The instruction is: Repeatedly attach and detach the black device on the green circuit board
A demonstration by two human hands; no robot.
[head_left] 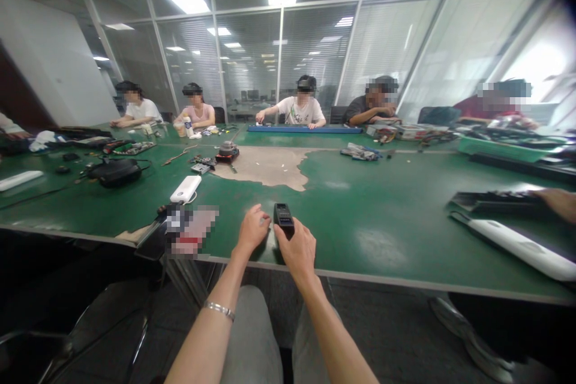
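My right hand (297, 246) is wrapped round a small black box-shaped device (283, 213) with pale markings on its upper face. The thumb lies along its near left side, and the device is held upright just above the table's near edge. To its left, my left hand (252, 229) is raised beside the device, apart from it, with loosely curled fingers and nothing visible in them. A metal bracelet circles the left wrist.
The green table (342, 216) has a worn brown patch (270, 165). A white power bank (185, 189) and blurred red packet (195, 234) lie left; a long white device (522, 246) lies right. Several people sit opposite. Another person's hand (558, 201) reaches in from the right.
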